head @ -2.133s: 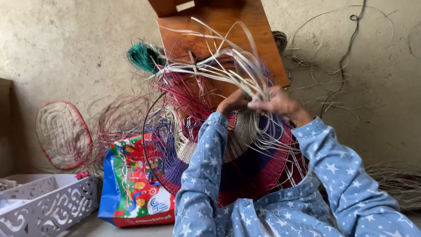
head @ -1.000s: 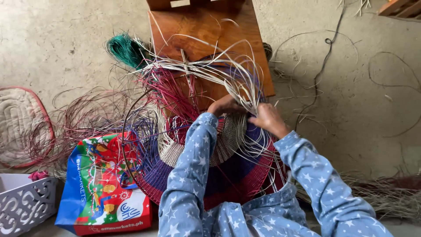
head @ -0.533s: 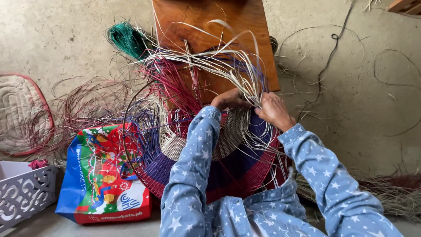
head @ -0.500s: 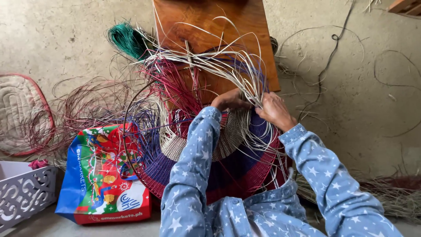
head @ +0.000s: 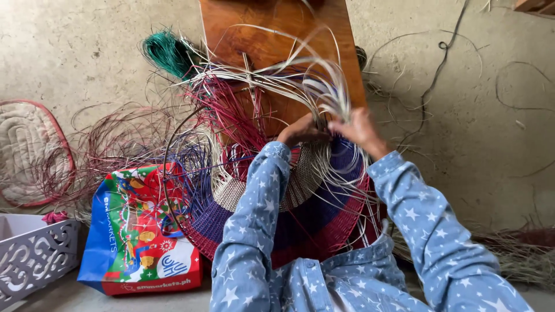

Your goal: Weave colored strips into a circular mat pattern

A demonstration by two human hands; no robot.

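Against the upright wooden board [head: 277, 34], a half-woven round basket [head: 312, 225] of purple, red and tan bands rests at the person's lap, loose pale strands [head: 289, 75] fanning from its top edge. Both the left hand [head: 300, 130] and the right hand [head: 358, 127] pinch those strands at the rim. Left of it stands a glossy rectangular shopping bag [head: 139, 231], red and blue with bright printed figures, beside a white openwork crate [head: 34, 260].

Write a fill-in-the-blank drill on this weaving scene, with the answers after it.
1. Both hands, left hand and right hand, work pale strands at the top of a half-woven ____.
2. The tuft of fibres at upper left is ____.
3. Behind the strands stands a brown ____ board.
4. The colourful shopping bag lies to the ____ of the weaving.

Answers: basket; green; wooden; left
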